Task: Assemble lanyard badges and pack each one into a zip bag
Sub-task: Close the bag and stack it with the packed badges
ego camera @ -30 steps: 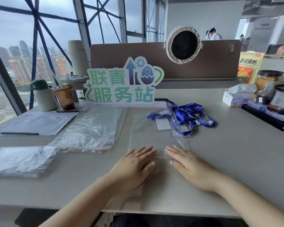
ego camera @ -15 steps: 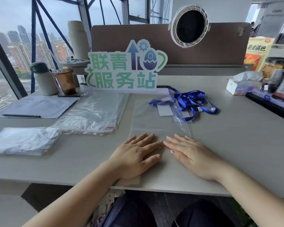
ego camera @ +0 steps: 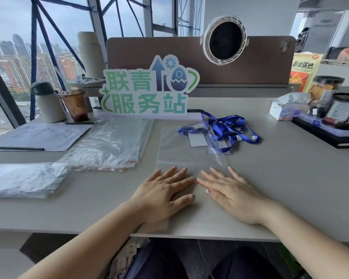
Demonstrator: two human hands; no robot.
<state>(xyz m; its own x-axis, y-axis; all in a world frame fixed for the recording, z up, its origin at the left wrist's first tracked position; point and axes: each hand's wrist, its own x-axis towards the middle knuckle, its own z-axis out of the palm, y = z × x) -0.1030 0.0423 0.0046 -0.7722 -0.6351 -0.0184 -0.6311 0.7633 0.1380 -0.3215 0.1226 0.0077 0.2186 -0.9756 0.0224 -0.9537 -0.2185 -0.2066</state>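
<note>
Clear zip bag (ego camera: 181, 154) lies flat on grey desk (ego camera: 290, 178), straight in front of the person, near end under both hands. Left hand (ego camera: 165, 190) palm down on bag, fingers straight and spread, gripping nothing. Right hand (ego camera: 230, 192) same, flat on bag, fingers extended, nothing grasped. Index fingertips almost meet over the bag's middle. Blue lanyards (ego camera: 226, 125) in a tangled heap at the bag's far right corner, partly overlapping it; white badge card (ego camera: 197, 140) sits at the heap's near edge, on or in the bag, cannot tell which. Stack of spare zip bags (ego camera: 109, 146) to the left, another crumpled plastic pile (ego camera: 22, 178) further left. Green-lettered sign (ego camera: 147, 91) stands behind the bags. Paper sheet (ego camera: 38, 135) with pen (ego camera: 19, 148) far left, brown drink cup (ego camera: 75, 104) behind it.
</note>
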